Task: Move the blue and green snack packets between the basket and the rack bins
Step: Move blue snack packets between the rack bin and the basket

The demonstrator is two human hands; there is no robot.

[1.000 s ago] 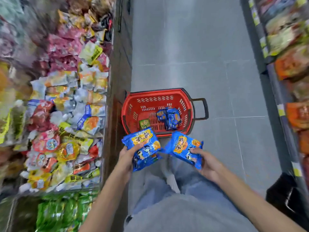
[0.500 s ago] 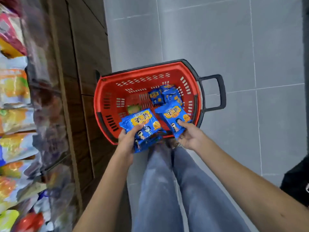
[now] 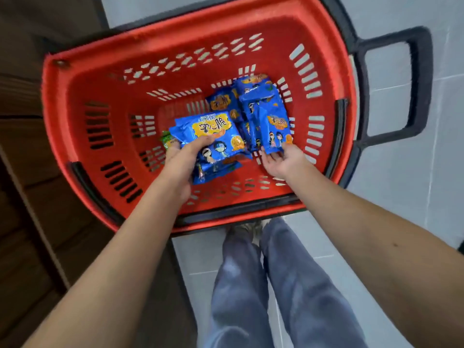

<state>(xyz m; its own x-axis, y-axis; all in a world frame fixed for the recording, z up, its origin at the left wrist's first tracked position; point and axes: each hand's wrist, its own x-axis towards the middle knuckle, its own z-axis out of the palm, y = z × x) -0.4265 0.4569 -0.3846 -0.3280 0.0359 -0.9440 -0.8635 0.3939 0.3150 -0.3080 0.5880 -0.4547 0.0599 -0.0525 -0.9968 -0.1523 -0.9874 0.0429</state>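
where the green packet [image 3: 167,139] peeks out, most of it is hidden behind the left hand [image 3: 184,156], whose fingers curl round a stack of blue packets [image 3: 213,131] low inside the red basket [image 3: 75,101]. the right hand [image 3: 281,159] is loose, its straight fingers touching the lower edge of another blue packet [image 3: 276,129].

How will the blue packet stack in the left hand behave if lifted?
Probably slippery: the blue packets look glossy, and the lower ones fan out under the left hand. Likely light and puffy; one grip spans several. Hard squeezing may crush them.
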